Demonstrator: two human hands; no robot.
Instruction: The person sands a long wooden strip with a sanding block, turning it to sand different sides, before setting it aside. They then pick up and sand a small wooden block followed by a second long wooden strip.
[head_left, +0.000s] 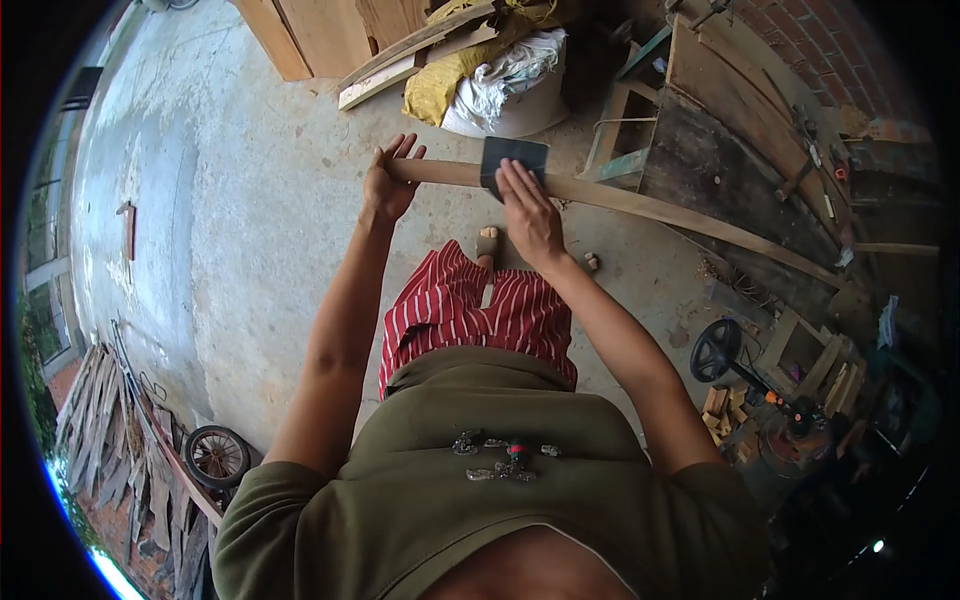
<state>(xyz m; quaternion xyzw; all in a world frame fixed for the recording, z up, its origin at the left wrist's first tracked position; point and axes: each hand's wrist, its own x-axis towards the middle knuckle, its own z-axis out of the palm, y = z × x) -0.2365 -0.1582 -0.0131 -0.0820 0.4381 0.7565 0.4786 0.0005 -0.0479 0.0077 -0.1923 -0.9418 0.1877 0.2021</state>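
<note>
A long, narrow wooden strip (640,203) runs across in front of me, its far right end by the workbench. Its left end rests in my left hand (388,190), the thumb and fingers around it from below and some fingertips showing past the edge. A dark square of sandpaper (514,153) lies over the strip near that end. My right hand (532,220) holds the sheet against the wood, its fingers laid across it; the thumb is hidden.
At the right stands a worn wooden workbench (700,165) with tools on it. Ahead are a white sack (510,100) and boards (380,85). A machine with a black handwheel (716,350) is at lower right. Wood slats (130,440) and a small wheel (217,456) lie at lower left.
</note>
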